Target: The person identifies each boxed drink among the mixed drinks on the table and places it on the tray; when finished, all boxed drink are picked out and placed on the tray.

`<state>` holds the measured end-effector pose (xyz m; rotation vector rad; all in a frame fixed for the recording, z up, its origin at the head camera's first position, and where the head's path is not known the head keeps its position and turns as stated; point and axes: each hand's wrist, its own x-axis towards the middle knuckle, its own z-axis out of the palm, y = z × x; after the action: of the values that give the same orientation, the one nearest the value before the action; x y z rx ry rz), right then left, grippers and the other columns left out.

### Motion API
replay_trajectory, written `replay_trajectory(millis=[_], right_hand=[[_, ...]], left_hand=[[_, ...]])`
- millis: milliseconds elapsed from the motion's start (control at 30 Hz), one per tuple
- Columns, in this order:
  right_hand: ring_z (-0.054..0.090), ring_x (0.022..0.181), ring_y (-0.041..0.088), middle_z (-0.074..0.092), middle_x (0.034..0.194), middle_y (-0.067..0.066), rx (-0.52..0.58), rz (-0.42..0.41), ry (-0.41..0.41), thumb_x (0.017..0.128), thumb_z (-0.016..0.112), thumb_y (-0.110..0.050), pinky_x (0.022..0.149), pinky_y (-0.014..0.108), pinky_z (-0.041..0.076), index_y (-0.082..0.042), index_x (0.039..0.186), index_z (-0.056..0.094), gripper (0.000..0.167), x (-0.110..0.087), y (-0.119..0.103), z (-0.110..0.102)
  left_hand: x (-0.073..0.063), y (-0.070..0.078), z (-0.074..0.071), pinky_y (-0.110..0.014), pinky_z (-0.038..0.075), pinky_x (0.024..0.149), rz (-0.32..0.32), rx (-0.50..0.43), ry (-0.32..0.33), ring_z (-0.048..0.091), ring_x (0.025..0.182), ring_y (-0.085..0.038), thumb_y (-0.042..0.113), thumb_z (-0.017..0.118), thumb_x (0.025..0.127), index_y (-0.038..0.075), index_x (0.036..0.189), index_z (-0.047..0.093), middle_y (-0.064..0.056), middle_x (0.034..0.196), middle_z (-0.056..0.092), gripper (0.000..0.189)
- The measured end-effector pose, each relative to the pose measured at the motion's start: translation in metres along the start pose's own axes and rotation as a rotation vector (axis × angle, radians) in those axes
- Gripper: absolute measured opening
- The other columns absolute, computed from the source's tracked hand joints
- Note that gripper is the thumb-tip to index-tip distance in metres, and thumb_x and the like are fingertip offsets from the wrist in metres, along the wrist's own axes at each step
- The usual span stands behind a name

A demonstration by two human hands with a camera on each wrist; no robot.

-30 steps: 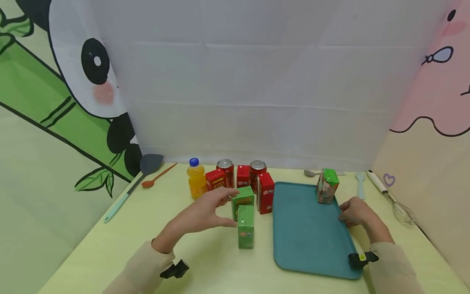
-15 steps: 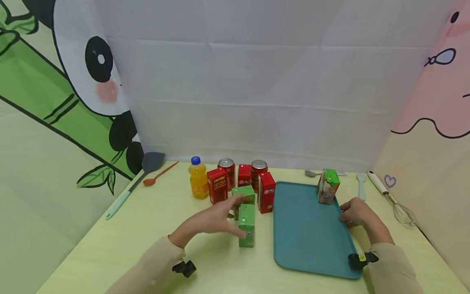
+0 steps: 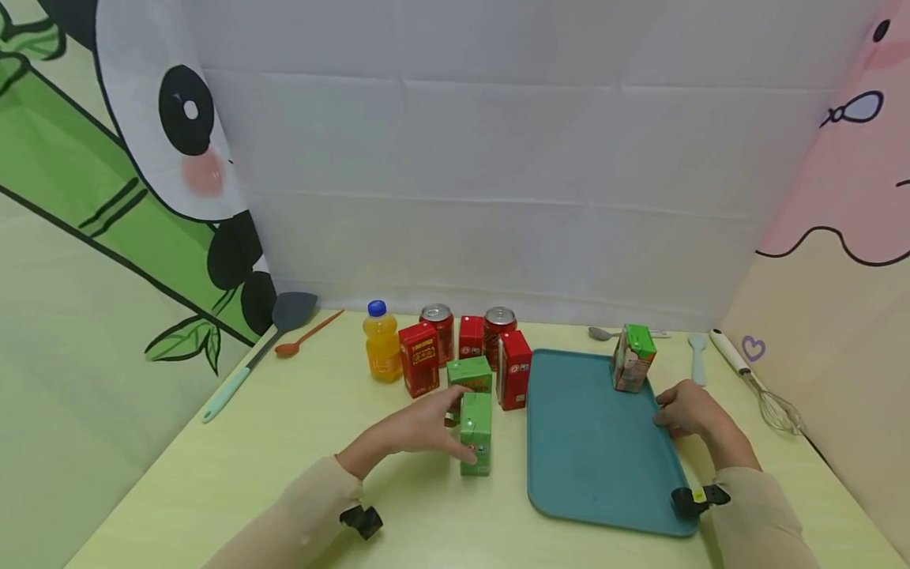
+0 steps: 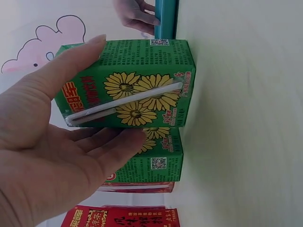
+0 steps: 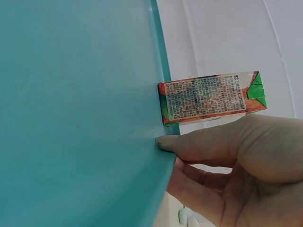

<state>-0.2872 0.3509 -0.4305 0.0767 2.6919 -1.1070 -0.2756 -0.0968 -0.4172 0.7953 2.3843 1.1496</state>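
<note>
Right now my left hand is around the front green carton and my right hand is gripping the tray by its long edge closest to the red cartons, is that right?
Not quite: the head view shows the right hand gripping the tray by its long edge farthest from the red cartons. The left hand is indeed around the front green carton.

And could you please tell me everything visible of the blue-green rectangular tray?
The blue-green rectangular tray looks like smooth plastic, with rounded corners and a low raised rim. It lies on the pale yellow-green table. One printed carton with a green top stands upright at its far right corner. The right hand holds the tray's right edge, thumb over the rim.
</note>
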Motion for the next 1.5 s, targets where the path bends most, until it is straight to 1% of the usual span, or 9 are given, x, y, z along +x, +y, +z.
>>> replay_trajectory(millis=[167,267,400,567,800,1033,1200,1400,1500], right_hand=[[0.068,0.095,0.043,0.054,0.122,0.043,-0.009,-0.008,0.005,0.086,0.067,0.008,0.069,0.043,0.06,0.029,0.125,0.046,0.05,0.001,-0.001,0.0],[0.069,0.093,0.041,0.055,0.121,0.043,-0.013,-0.017,0.0,0.086,0.067,0.006,0.069,0.042,0.06,0.03,0.125,0.047,0.05,0.002,-0.001,0.0],[0.07,0.091,0.039,0.055,0.121,0.043,-0.017,-0.007,-0.002,0.086,0.068,0.006,0.069,0.042,0.06,0.03,0.125,0.047,0.05,0.001,0.0,-0.001],[0.069,0.094,0.042,0.054,0.122,0.044,-0.008,-0.011,-0.005,0.086,0.067,0.007,0.069,0.043,0.06,0.03,0.126,0.045,0.05,0.001,0.001,-0.001],[0.069,0.092,0.04,0.056,0.119,0.043,0.006,0.001,-0.004,0.086,0.067,0.007,0.069,0.043,0.06,0.03,0.125,0.046,0.05,0.002,0.001,-0.001],[0.065,0.101,0.048,0.054,0.12,0.045,0.017,-0.008,-0.01,0.087,0.065,0.008,0.07,0.044,0.06,0.031,0.125,0.045,0.049,0.001,0.001,0.0],[0.065,0.101,0.048,0.054,0.122,0.044,0.013,-0.002,-0.01,0.088,0.065,0.008,0.071,0.044,0.06,0.03,0.125,0.045,0.048,0.0,0.0,0.0],[0.066,0.099,0.047,0.053,0.123,0.045,0.003,0.0,-0.013,0.088,0.065,0.008,0.071,0.044,0.06,0.03,0.125,0.045,0.048,-0.001,0.0,0.0],[0.065,0.1,0.048,0.052,0.123,0.045,0.01,-0.001,-0.014,0.088,0.065,0.008,0.071,0.044,0.06,0.03,0.126,0.045,0.048,-0.001,0.001,0.0]], left_hand=[[0.001,-0.009,0.006,-0.041,0.047,0.103,-0.001,0.024,-0.001,0.056,0.119,-0.022,0.03,0.092,0.072,0.011,0.142,0.041,0.004,0.124,0.058,0.089],[0.0,-0.015,0.011,-0.039,0.047,0.103,-0.013,0.018,-0.002,0.055,0.119,-0.021,0.028,0.092,0.072,0.012,0.143,0.04,0.005,0.124,0.058,0.09],[0.0,-0.02,0.015,-0.035,0.049,0.099,0.017,-0.008,0.018,0.057,0.115,-0.019,0.028,0.091,0.073,0.013,0.137,0.044,0.007,0.118,0.061,0.08],[0.001,-0.02,0.015,-0.032,0.049,0.099,0.046,-0.021,0.032,0.058,0.114,-0.018,0.029,0.09,0.075,0.015,0.13,0.049,0.009,0.114,0.062,0.07],[0.001,-0.019,0.017,-0.032,0.051,0.097,0.072,-0.016,0.069,0.062,0.11,-0.021,0.026,0.09,0.075,0.012,0.125,0.055,0.007,0.112,0.065,0.062],[0.002,-0.018,0.019,-0.029,0.052,0.093,0.068,0.0,0.089,0.063,0.106,-0.017,0.023,0.088,0.076,0.012,0.121,0.057,0.008,0.107,0.065,0.056],[0.002,-0.017,0.02,-0.029,0.053,0.093,0.056,0.001,0.088,0.062,0.106,-0.018,0.023,0.087,0.076,0.012,0.121,0.056,0.007,0.108,0.064,0.056],[0.0,-0.016,0.02,-0.031,0.052,0.094,0.033,-0.035,0.074,0.06,0.107,-0.017,0.023,0.087,0.076,0.012,0.123,0.055,0.006,0.109,0.063,0.057],[-0.001,-0.015,0.02,-0.03,0.053,0.093,0.032,-0.051,0.073,0.059,0.106,-0.017,0.024,0.087,0.076,0.012,0.122,0.056,0.006,0.109,0.064,0.057]])
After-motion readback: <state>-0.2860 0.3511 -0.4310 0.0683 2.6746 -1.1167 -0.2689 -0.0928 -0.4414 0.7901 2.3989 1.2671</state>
